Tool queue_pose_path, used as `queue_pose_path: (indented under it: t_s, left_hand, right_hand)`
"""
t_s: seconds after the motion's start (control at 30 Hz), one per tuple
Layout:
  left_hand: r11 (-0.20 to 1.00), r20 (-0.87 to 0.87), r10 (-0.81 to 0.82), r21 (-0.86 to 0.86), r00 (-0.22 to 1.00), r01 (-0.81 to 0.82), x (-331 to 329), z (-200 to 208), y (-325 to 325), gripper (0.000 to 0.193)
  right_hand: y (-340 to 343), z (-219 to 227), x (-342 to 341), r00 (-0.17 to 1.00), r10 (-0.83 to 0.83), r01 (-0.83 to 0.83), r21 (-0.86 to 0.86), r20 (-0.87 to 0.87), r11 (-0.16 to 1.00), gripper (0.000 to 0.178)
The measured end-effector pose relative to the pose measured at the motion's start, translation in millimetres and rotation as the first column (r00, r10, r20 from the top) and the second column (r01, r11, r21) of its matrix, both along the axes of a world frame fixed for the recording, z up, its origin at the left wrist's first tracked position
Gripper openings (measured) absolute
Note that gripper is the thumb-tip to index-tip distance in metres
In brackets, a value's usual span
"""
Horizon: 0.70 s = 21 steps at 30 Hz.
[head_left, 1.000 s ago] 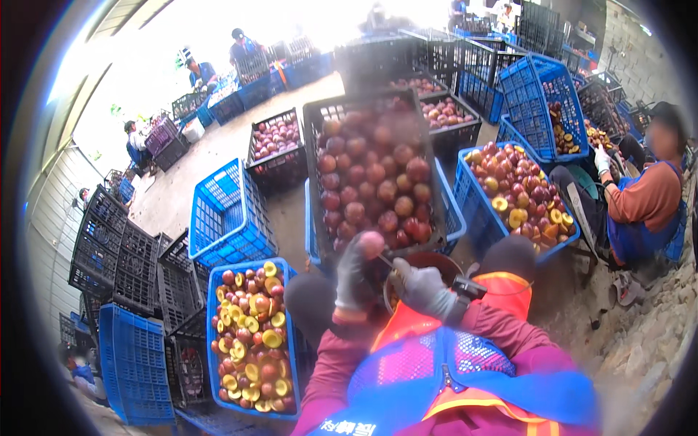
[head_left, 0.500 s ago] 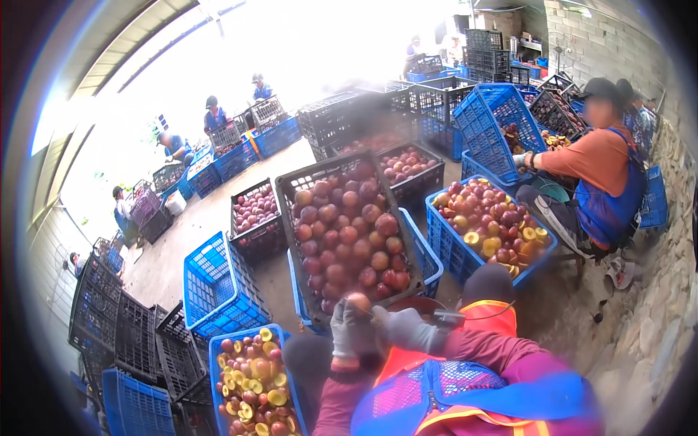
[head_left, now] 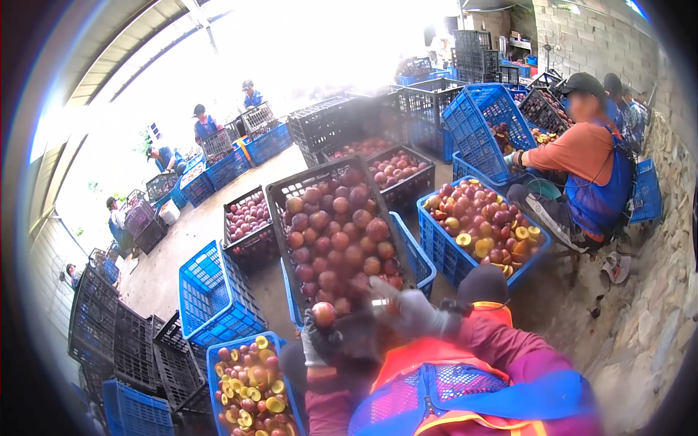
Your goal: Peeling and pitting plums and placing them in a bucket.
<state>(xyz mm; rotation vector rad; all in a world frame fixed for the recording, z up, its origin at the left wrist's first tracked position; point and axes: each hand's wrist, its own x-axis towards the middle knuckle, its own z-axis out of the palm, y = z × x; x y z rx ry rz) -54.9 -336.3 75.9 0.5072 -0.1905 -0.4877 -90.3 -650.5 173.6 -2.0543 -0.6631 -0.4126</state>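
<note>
My left hand (head_left: 321, 341), in a grey glove with a dark palm, holds a whole reddish plum (head_left: 323, 314) at the near left corner of a tilted black crate (head_left: 274, 211). Whole plums (head_left: 338, 240) fill that crate, which rests over a blue crate (head_left: 416, 251). At the crate's near right corner is my grey-gloved right hand (head_left: 418, 316), its fingertips over the nearest plums. Motion smears those fingers, so their grip is unclear. Beside my left forearm, cut plums showing yellow flesh (head_left: 251, 392) lie in another blue crate (head_left: 212, 356).
An empty-looking blue crate (head_left: 207, 291) stands to the left, near stacked black crates (head_left: 134, 334). On the right is a blue crate (head_left: 447, 251) of whole and cut plums. Beyond it a co-worker in orange (head_left: 582, 160) sits by a tilted blue crate (head_left: 472, 134). A stone wall (head_left: 654, 291) runs along the right.
My hands were close together at the crate's near edge and are now apart. The left has moved down and left with a plum; the right has moved slightly right and up.
</note>
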Motion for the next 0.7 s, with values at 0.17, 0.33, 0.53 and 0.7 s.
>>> queue_pose_path:
  t_s: [0.17, 0.33, 0.53, 0.7]
  left_hand:
    - [0.511, 0.615, 0.257, 0.569, 0.746, -0.644, -11, 24, -79, 0.037]
    - [0.367, 0.681, 0.129, 0.643, 0.721, -0.673, -27, 20, -104, 0.050]
    - [0.096, 0.801, -0.014, 0.597, 0.599, -0.796, -21, 16, -124, 0.044]
    - [0.939, -0.154, 0.231, 0.294, 0.961, -0.178, -45, 52, -143, 0.045]
  right_hand:
    - [6, -8, 28, 0.831, 0.303, 0.058, 0.614, -0.466, 0.787, 0.053]
    - [36, -36, 9, 0.719, 0.291, 0.156, 0.554, -0.632, 0.818, 0.035]
    - [50, -85, 23, 0.927, -0.177, 0.226, 0.117, -0.330, 0.967, 0.037]
    - [45, -82, 15, 0.952, -0.283, 0.276, -0.073, -0.116, 0.958, 0.043]
